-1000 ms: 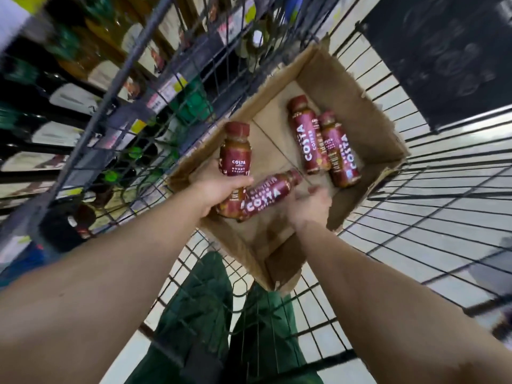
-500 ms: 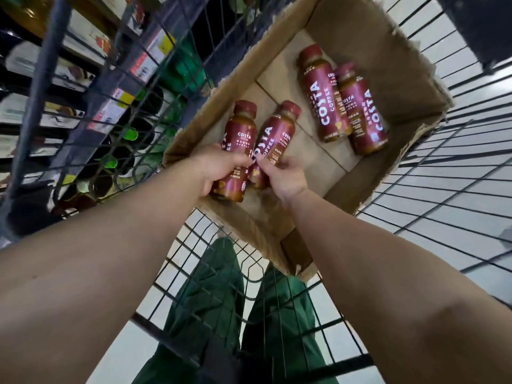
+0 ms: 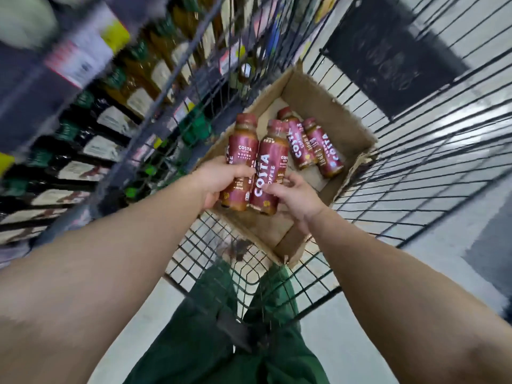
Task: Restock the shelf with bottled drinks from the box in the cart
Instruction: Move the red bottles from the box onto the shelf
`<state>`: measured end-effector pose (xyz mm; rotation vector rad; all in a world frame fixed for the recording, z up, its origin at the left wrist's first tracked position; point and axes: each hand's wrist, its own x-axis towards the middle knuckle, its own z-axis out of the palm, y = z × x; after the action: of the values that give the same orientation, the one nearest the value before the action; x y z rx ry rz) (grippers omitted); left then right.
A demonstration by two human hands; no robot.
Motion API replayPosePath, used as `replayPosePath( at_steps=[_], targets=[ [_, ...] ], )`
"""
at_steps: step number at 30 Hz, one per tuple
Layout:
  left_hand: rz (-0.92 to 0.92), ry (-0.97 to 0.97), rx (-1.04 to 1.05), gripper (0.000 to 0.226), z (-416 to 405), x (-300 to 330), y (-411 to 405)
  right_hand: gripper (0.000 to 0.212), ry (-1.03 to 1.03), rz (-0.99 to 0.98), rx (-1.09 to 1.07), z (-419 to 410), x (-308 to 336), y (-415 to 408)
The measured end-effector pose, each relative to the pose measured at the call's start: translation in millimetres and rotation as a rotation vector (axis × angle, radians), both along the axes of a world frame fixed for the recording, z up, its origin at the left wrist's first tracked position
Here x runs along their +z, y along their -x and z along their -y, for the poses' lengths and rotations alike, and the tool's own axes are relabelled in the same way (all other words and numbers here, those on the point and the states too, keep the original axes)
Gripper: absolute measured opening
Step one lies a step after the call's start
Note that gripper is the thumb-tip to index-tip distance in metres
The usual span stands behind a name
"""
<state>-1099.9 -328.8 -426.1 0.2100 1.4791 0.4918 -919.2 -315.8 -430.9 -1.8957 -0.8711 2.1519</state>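
Two maroon Costa coffee bottles are lifted side by side above the open cardboard box [image 3: 336,112] in the wire cart [image 3: 279,284]. My left hand [image 3: 219,178] grips the left bottle [image 3: 240,151] around its lower half. My right hand [image 3: 295,196] holds the right bottle [image 3: 267,162] from the right, fingers across its label. Both bottles are nearly upright, caps pointing away from me, and they touch each other. Two more Costa bottles [image 3: 297,144] [image 3: 322,149] lie flat next to each other on the box floor beyond.
Shelves [image 3: 91,128] of bottled drinks with price tags run along the left, behind the cart's wire side. A dark floor mat [image 3: 388,54] lies at the far right on pale tiles. My green trousers [image 3: 235,336] show below the cart's near edge.
Both hands have raised the two bottles out of the box, side by side and closer to upright. The view has swung left toward the shelves.
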Motion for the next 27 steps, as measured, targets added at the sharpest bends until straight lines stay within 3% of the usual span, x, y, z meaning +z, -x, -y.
replayPosePath(
  at_steps=[4, 8, 10, 12, 19, 24, 27],
  targets=[
    [0.025, -0.171, -0.004, 0.058, 10, 65, 2, 0.047, -0.089, -0.1, -0.055, 10, 68, -2],
    [0.048, -0.335, -0.006, 0.056, 36, 129, 0, 0.056, -0.245, -0.184, -0.033, 29, 130, 4],
    [0.022, -0.429, 0.021, 0.048, 58, 158, 0, 0.056, -0.327, -0.228, 0.015, 42, 161, 9],
    [-0.016, -0.517, 0.048, 0.055, 88, 187, 4, 0.057, -0.402, -0.279, 0.09, 59, 188, 14],
    [-0.167, -0.719, 0.174, 0.048, 248, 276, 30, 0.057, -0.57, -0.429, 0.348, 170, 272, 51],
    [-0.386, -0.771, 0.395, 0.048, 374, 327, 63, 0.045, -0.633, -0.523, 0.513, 260, 323, 106],
    [-0.511, -0.792, 0.516, 0.052, 448, 348, 91, 0.061, -0.682, -0.6, 0.623, 320, 347, 149]
  ],
)
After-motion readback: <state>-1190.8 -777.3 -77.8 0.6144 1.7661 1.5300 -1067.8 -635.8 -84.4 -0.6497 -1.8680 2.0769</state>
